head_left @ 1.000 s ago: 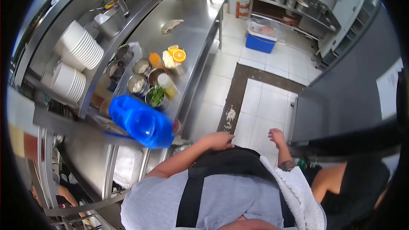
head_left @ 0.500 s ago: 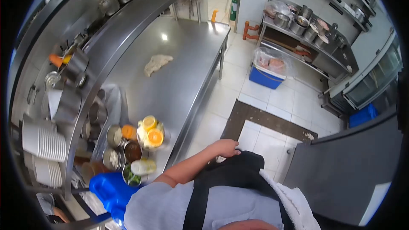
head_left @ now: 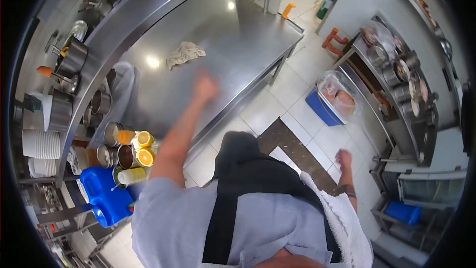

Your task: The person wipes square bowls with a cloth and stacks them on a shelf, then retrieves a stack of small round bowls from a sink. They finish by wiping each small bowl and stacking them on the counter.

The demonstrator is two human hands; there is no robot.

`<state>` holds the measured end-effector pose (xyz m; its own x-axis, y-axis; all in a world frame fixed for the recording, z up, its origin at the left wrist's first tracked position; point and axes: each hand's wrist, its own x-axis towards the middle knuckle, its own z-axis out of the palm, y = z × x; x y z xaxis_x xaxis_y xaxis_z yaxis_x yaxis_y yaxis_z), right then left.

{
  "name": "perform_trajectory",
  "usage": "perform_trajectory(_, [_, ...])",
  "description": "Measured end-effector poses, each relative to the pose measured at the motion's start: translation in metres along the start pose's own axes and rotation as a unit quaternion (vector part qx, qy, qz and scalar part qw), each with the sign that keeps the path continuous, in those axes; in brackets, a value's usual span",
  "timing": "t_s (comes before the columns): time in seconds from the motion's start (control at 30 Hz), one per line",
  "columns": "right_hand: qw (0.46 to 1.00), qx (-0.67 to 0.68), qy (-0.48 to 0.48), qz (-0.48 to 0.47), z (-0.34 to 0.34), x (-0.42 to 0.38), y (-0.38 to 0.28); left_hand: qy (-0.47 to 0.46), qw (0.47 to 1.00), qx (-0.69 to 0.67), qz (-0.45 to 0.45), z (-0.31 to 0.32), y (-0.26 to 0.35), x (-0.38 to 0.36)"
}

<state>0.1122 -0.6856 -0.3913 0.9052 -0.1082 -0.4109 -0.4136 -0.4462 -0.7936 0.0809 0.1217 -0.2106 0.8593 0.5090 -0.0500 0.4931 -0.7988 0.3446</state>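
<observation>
My left hand point(head_left: 205, 87) is over the steel table point(head_left: 233, 64), blurred by motion, so its fingers cannot be made out. Just beyond it, a crumpled pale cloth point(head_left: 185, 54) lies on the tabletop; a small gap shows between hand and cloth. Out to the right, above the tiled floor, my right hand point(head_left: 343, 158) hangs with its fingers curled in and nothing visible in them. A white towel point(head_left: 333, 218) is draped down the right side of my black apron point(head_left: 267, 168).
Cut oranges point(head_left: 145, 157), a squeeze bottle point(head_left: 131, 175) and metal containers crowd the table's near left end, beside a blue jug point(head_left: 105, 196). A steel shelf point(head_left: 144, 15) overhangs the left side. On the floor are a blue bin point(head_left: 322, 107) with bagged food and a dark mat point(head_left: 292, 151).
My left hand has swung forward over the table towards the cloth. My right hand has come into view on the right. My view has turned and moved closer to the table.
</observation>
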Motion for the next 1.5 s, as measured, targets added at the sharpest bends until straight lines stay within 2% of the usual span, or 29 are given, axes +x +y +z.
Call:
perform_trajectory(0.03, [0.991,0.096,0.045,0.086,0.006,0.006,-0.091,0.077,0.997,0.004,-0.02,-0.007,-0.018,0.038])
perform_trajectory(0.13, [0.998,0.031,0.033,0.052,0.032,0.056,-0.215,0.131,0.979,0.008,-0.158,-0.008,-0.092,0.16])
perform_trajectory(0.2, [0.996,-0.078,-0.039,0.038,0.052,0.085,-0.243,0.184,0.943,-0.014,-0.276,-0.007,-0.108,0.207])
perform_trajectory(0.3, [0.946,-0.241,-0.217,-0.008,0.066,0.116,-0.246,0.093,0.913,-0.022,-0.396,0.001,-0.104,0.226])
perform_trajectory(0.33, [0.939,-0.238,-0.242,0.05,0.074,0.113,-0.257,0.085,0.91,-0.023,-0.406,0.014,-0.108,0.227])
perform_trajectory(0.4, [0.942,-0.146,-0.254,0.166,0.079,0.114,-0.254,0.13,0.929,0.139,-0.316,0.029,-0.113,0.211])
perform_trajectory(0.43, [0.93,-0.168,-0.254,0.203,0.075,0.117,-0.252,0.104,0.935,0.156,-0.301,0.025,-0.11,0.197])
perform_trajectory(0.5, [0.868,-0.334,-0.343,0.128,0.051,0.133,-0.241,0.087,0.944,0.171,-0.269,0.024,-0.114,0.15])
perform_trajectory(0.53, [0.864,-0.336,-0.35,0.133,0.044,0.143,-0.25,0.096,0.947,0.17,-0.257,0.033,-0.118,0.12])
perform_trajectory(0.6, [0.82,-0.405,-0.32,0.247,0.031,0.161,-0.27,0.061,0.919,0.187,-0.342,0.038,-0.09,0.052])
perform_trajectory(0.63, [0.815,-0.411,-0.403,0.074,-0.002,0.207,-0.19,0.106,0.913,0.217,-0.328,0.069,-0.092,0.007])
perform_trajectory(0.67, [0.771,-0.428,-0.444,-0.157,-0.035,0.254,-0.11,0.113,0.916,0.194,-0.332,0.067,-0.043,-0.02])
perform_trajectory(0.7, [0.716,-0.427,-0.421,-0.357,-0.065,0.296,-0.04,0.105,0.912,0.186,-0.349,0.082,-0.008,-0.038])
perform_trajectory(0.73, [0.827,-0.406,-0.385,-0.06,-0.055,0.297,-0.087,0.097,0.916,0.157,-0.355,0.096,0.027,-0.039])
perform_trajectory(0.77, [0.823,-0.404,-0.394,-0.063,-0.051,0.318,-0.09,0.117,0.925,0.129,-0.337,0.109,0.066,-0.023])
perform_trajectory(0.83, [0.9,-0.21,-0.299,0.237,-0.052,0.377,-0.101,0.099,0.954,0.094,-0.266,0.116,0.136,0.05])
perform_trajectory(0.9, [0.9,-0.202,-0.318,0.22,-0.055,0.429,-0.147,0.1,0.969,0.115,-0.194,0.131,0.205,0.14])
perform_trajectory(0.97, [0.9,-0.165,-0.346,0.208,-0.052,0.459,-0.202,0.01,0.984,0.072,-0.164,0.123,0.273,0.231])
perform_trajectory(1.0, [0.916,-0.135,-0.377,0.021,-0.052,0.46,-0.242,0.048,0.985,0.061,-0.157,0.142,0.301,0.269])
perform_trajectory(1.03, [0.915,-0.134,-0.38,0.019,-0.045,0.473,-0.262,0.084,0.984,0.05,-0.148,0.159,0.328,0.291])
perform_trajectory(1.13, [0.948,-0.11,-0.285,0.088,-0.022,0.515,-0.312,0.116,0.989,0.06,-0.075,0.187,0.387,0.315])
perform_trajectory(1.17, [0.941,-0.152,-0.3,0.041,-0.016,0.526,-0.319,0.118,0.989,0.062,-0.069,0.184,0.39,0.315])
perform_trajectory(1.23, [0.902,-0.26,-0.334,-0.083,0.0,0.557,-0.317,0.021,1.0,-0.003,-0.017,0.17,0.373,0.304])
perform_trajectory(1.27, [0.863,-0.326,-0.353,-0.157,0.01,0.573,-0.313,0.028,0.999,-0.001,-0.039,0.16,0.365,0.302])
perform_trajectory(1.3, [0.89,-0.271,-0.358,-0.081,0.019,0.53,-0.386,0.037,0.997,0.002,-0.061,0.151,0.36,0.303])
perform_trajectory(1.33, [0.863,-0.282,-0.389,-0.157,0.037,0.563,-0.347,0.048,0.99,0.066,-0.119,0.145,0.362,0.305])
perform_trajectory(1.37, [0.871,-0.272,-0.38,-0.152,0.04,0.565,-0.358,0.058,0.974,0.132,-0.173,0.142,0.366,0.307])
perform_trajectory(1.43, [0.818,-0.305,-0.451,-0.186,0.056,0.555,-0.415,0.195,0.957,0.176,-0.123,0.143,0.375,0.309])
perform_trajectory(1.5, [0.814,-0.297,-0.464,-0.185,0.068,0.573,-0.452,0.182,0.982,-0.05,-0.014,0.13,0.428,0.312])
